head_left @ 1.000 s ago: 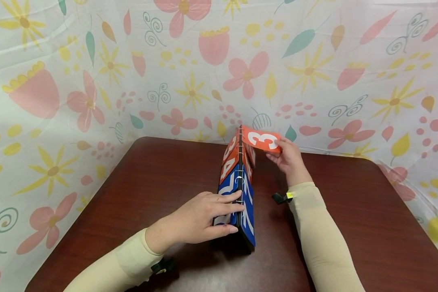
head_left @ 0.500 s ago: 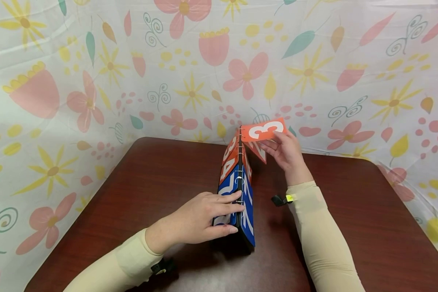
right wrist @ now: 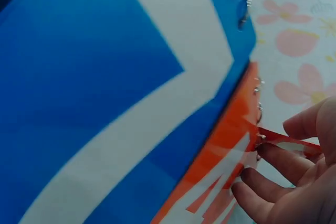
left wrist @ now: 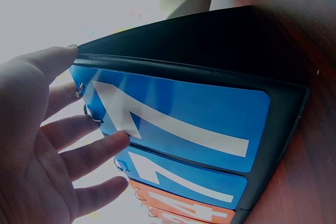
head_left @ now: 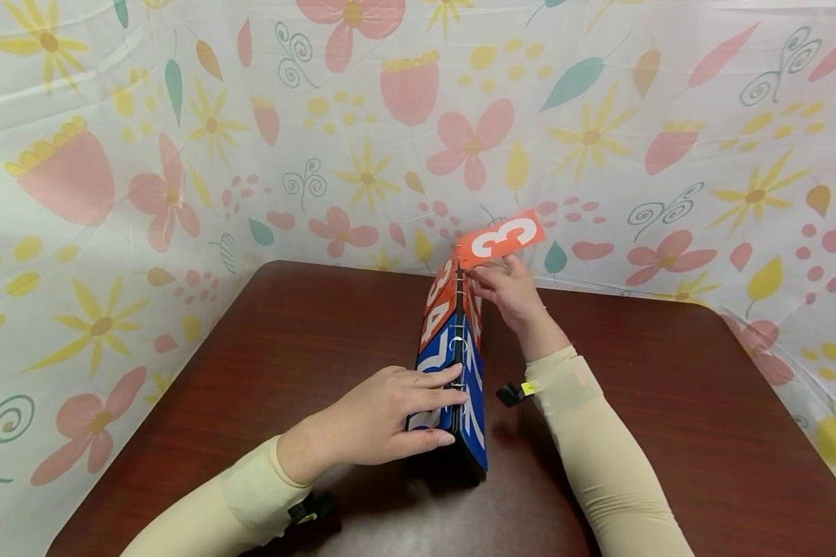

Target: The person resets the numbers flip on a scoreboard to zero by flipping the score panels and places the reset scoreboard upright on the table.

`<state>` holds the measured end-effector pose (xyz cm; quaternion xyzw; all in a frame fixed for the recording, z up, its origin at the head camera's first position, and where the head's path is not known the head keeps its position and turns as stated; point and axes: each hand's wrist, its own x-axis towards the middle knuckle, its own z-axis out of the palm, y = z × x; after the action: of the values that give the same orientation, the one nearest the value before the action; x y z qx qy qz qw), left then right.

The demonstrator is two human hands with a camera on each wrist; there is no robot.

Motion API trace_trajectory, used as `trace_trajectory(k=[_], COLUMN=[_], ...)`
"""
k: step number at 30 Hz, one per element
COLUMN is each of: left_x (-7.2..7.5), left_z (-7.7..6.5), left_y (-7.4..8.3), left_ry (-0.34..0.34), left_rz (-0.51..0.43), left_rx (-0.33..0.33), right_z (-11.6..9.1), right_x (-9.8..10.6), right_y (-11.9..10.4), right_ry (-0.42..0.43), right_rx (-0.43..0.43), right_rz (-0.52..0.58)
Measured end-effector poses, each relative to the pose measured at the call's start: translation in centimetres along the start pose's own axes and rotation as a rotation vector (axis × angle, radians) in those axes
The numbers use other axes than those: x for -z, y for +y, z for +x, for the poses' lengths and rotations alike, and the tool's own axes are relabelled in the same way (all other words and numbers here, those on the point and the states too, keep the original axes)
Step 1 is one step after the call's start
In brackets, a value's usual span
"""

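A flip scoreboard (head_left: 449, 371) with ring-bound number cards stands tent-like on the table, its ridge running away from me. My left hand (head_left: 397, 414) rests on the near end of the ridge, fingers spread over the rings; in the left wrist view the fingers (left wrist: 94, 156) lie beside blue cards. At the far end, an orange number card (head_left: 498, 238) marked 3 sticks up and out to the right. My right hand (head_left: 512, 298) is under it by the rings. In the right wrist view this card (right wrist: 286, 139) runs between thumb and fingers (right wrist: 283, 163); part of it is hidden.
The dark red-brown table (head_left: 306, 333) extends on both sides of the scoreboard. A floral curtain (head_left: 390, 139) hangs behind and to the sides. A small black wrist device (head_left: 512, 394) hangs by the right sleeve.
My right hand has moved left from the card's outer end to near the rings, and the orange card has swung upward. My left hand has stayed put.
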<state>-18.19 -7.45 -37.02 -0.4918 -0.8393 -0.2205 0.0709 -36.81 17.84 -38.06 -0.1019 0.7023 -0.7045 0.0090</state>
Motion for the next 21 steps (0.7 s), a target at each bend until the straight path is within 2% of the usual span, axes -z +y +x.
trace_trajectory(k=[13, 21], left_x=[-0.15, -0.11], left_z=[-0.12, -0.04], left_y=[-0.08, -0.08], left_ry=[-0.006, 0.013], left_rz=[-0.011, -0.006], left_rx=[0.011, -0.012], right_z=[0.11, 0.57], right_x=[-0.96, -1.01], right_y=[-0.01, -0.36], right_ry=[-0.060, -0.078], right_rx=[0.140, 0.194], right_rz=[-0.150, -0.237])
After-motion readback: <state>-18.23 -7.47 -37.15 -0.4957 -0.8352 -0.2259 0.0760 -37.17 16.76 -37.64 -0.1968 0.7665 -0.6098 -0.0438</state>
